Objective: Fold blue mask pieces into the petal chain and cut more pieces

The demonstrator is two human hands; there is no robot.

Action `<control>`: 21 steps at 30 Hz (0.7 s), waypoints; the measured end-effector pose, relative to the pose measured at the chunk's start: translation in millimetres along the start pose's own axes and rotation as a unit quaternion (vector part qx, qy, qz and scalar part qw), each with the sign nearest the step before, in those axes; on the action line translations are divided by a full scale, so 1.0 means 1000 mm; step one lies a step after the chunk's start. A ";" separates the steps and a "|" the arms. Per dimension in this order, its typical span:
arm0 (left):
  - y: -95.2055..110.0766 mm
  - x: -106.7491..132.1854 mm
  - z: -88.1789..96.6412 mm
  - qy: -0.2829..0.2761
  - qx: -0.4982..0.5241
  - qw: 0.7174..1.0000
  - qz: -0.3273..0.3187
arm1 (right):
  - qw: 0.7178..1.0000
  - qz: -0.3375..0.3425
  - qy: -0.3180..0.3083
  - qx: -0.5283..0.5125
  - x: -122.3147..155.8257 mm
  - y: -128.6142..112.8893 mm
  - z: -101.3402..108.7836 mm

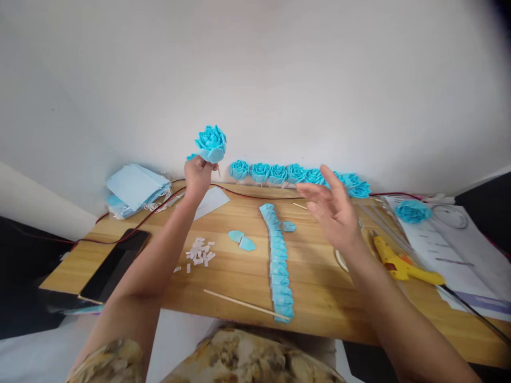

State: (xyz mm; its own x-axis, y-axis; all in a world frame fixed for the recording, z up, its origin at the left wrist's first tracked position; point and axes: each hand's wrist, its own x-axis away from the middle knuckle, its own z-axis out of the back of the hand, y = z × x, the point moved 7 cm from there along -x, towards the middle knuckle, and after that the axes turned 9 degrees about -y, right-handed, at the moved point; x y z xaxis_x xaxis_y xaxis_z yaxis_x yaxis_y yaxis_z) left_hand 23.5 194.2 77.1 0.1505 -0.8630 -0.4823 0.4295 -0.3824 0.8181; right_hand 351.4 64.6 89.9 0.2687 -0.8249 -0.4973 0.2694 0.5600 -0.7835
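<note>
- The left hand is raised above the far left part of the table. Its fingers are clamped around the base of a blue rose.
- The blue rose is held upright in the air in front of the white wall, above and just left of a row of roses. A thin stick end shows just below the fist.
- The right hand hovers over the middle right of the table. Its palm faces left and its fingers are spread apart, holding nothing.
- The row of roses lies along the far edge of the table against the wall, running from the centre to the right.
- A strip of folded blue petals runs from the middle of the table to its near edge, between the two arms.
- A wooden stick lies near the front edge, its right end touching the strip.
- Two loose blue petals lie just left of the strip, and small white scraps lie further left.
- A yellow glue gun lies right of the right wrist.
- A single rose rests on white papers at the far right.
- A pack of blue sheets sits at the far left corner, with a black phone nearer along the left edge.
- A red cable runs along the far side of the table.
</note>
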 end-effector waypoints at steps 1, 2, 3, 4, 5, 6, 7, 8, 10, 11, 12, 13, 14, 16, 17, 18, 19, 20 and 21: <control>-0.012 -0.003 -0.005 -0.006 0.010 1.000 0.014 | 1.000 -0.014 0.008 -0.009 0.006 0.006 0.003; -0.023 -0.006 -0.010 -0.007 0.029 0.999 0.027 | 0.999 -0.027 0.015 -0.019 0.011 0.011 0.004; -0.032 -0.008 -0.015 -0.010 0.051 0.998 0.036 | 0.999 -0.038 0.018 -0.028 0.016 0.018 0.005; -0.040 -0.009 -0.021 -0.018 0.068 0.997 0.045 | 0.998 -0.048 0.021 -0.036 0.020 0.024 0.005; -0.047 -0.009 -0.025 -0.017 0.076 0.996 0.048 | 0.997 -0.057 0.022 -0.042 0.023 0.030 0.005; -0.051 -0.009 -0.029 -0.019 0.078 0.996 0.050 | 0.996 -0.066 0.022 -0.046 0.026 0.036 0.004; -0.055 -0.009 -0.032 -0.017 0.076 0.996 0.049 | 0.996 -0.074 0.024 -0.051 0.027 0.042 0.003; -0.058 -0.009 -0.034 -0.014 0.072 0.996 0.047 | 0.995 -0.081 0.025 -0.056 0.028 0.048 0.002; -0.062 -0.009 -0.036 -0.006 0.062 0.997 0.043 | 0.993 -0.096 0.025 -0.067 0.030 0.057 0.000; -0.063 -0.009 -0.036 -0.002 0.056 0.998 0.043 | 0.992 -0.103 0.022 -0.071 0.030 0.060 -0.002; -0.065 -0.010 -0.036 0.002 0.048 0.998 0.044 | 0.991 -0.108 0.018 -0.074 0.030 0.062 -0.003; -0.067 -0.010 -0.036 0.007 0.038 0.998 0.046 | 0.991 -0.111 0.013 -0.076 0.031 0.063 -0.004; -0.069 -0.011 -0.036 0.012 0.027 0.998 0.048 | 0.990 -0.114 0.010 -0.077 0.031 0.063 -0.005; -0.074 -0.012 -0.037 0.019 0.006 0.998 0.052 | 0.990 -0.118 0.007 -0.078 0.033 0.063 -0.006; -0.076 -0.012 -0.037 0.021 -0.008 0.998 0.054 | 0.990 -0.120 0.008 -0.078 0.033 0.063 -0.006; -0.078 -0.012 -0.038 0.022 -0.023 0.998 0.057 | 0.989 -0.124 0.007 -0.079 0.034 0.063 -0.006; -0.079 -0.012 -0.039 0.023 -0.036 0.997 0.060 | 0.989 -0.128 0.005 -0.079 0.034 0.064 -0.006; -0.081 -0.011 -0.039 0.023 -0.051 0.996 0.064 | 0.988 -0.131 0.003 -0.080 0.034 0.064 -0.007; -0.082 -0.010 -0.040 0.023 -0.065 0.995 0.067 | 0.988 -0.134 -0.001 -0.080 0.035 0.065 -0.008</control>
State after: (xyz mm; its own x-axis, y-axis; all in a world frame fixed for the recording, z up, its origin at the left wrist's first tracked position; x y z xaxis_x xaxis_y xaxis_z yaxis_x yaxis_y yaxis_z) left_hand 22.5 247.3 2.0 0.2532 -0.8860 -0.3884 0.5135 -0.2172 0.8302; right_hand 371.4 72.0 18.5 0.2088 -0.9417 -0.2640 0.1821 0.3026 -0.9356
